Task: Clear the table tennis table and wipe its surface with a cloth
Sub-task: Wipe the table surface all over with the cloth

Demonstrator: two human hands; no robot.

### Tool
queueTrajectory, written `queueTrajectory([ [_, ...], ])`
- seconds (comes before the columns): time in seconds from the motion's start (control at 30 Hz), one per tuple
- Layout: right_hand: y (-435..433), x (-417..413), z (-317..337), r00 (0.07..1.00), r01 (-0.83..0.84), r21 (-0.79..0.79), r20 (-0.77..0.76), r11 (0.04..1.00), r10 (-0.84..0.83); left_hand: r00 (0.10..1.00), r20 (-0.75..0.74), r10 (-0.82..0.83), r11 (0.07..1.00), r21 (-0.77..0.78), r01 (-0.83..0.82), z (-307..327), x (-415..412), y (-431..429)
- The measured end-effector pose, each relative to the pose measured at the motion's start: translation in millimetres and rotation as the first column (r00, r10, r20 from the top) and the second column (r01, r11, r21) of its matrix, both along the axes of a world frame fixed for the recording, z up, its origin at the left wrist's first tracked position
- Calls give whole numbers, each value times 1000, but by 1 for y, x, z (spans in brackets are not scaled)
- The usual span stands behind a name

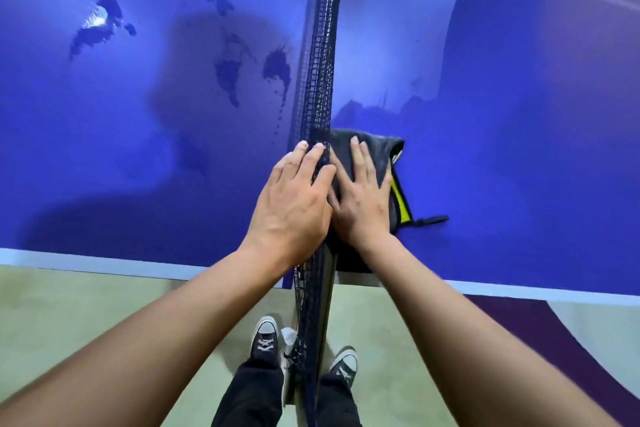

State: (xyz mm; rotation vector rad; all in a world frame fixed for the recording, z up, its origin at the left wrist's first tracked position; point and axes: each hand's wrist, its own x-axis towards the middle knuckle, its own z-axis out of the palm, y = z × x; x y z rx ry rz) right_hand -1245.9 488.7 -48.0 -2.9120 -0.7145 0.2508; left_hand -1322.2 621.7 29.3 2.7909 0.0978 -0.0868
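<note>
down at six o'clock, two dark canvas shoes [266,336] planted on the pale green floor [86,315], one either side of the net's end. the net [320,62] runs straight from six to twelve, splitting the blue table [519,149] in two. just past the white edge line, both hands are out and close together, almost touching across the net. the left hand [294,204] lies against the net's top band on its nine o'clock side, fingers fairly straight and laid over the mesh, nothing clenched in it. the right hand [360,204] is spread flat, palm down, fingers straight and a little fanned, pressing on the dark grey cloth [381,152]; it's pushing, not pinching. the cloth sits right under that palm, hard against the net on the three o'clock side, its folded bulk poking out beyond the fingertips toward twelve and a yellow-green edge showing at three o'clock of the hand, with a small black loop [433,219] trailing on the table. further out on the left half, dark wet splashes [228,76] scattered toward ten and eleven o'clock, one catching the light. beyond the cloth, toward one o'clock, a darker damp patch.
</note>
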Motion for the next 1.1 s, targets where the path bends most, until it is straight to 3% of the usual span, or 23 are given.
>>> queueTrajectory([
  [0.13,-10,-26,-5,998,-45,-84,-42,995,42,1000,1,22,1000,-21,-22,7,14,-7],
  [0.27,-7,10,-9,992,-123,-122,-30,985,120,996,86,-22,999,45,18,8,27,-21],
  [0.47,29,140,-10,989,-149,-35,-5,988,149,993,119,20,996,79,-30,-2,46,-40],
  [0.63,65,251,-13,968,-237,-21,74,971,238,996,71,45,988,147,-55,-6,73,-71],
  [0.8,97,342,-13,968,-248,25,53,968,246,980,-52,190,965,194,-177,-13,104,-98],
  [0.93,92,343,-8,960,-279,44,40,959,277,952,-195,236,964,168,-204,-23,112,-109],
  [1.1,35,280,-4,917,-399,73,47,914,396,934,-239,267,963,94,-251,-24,107,-109],
])
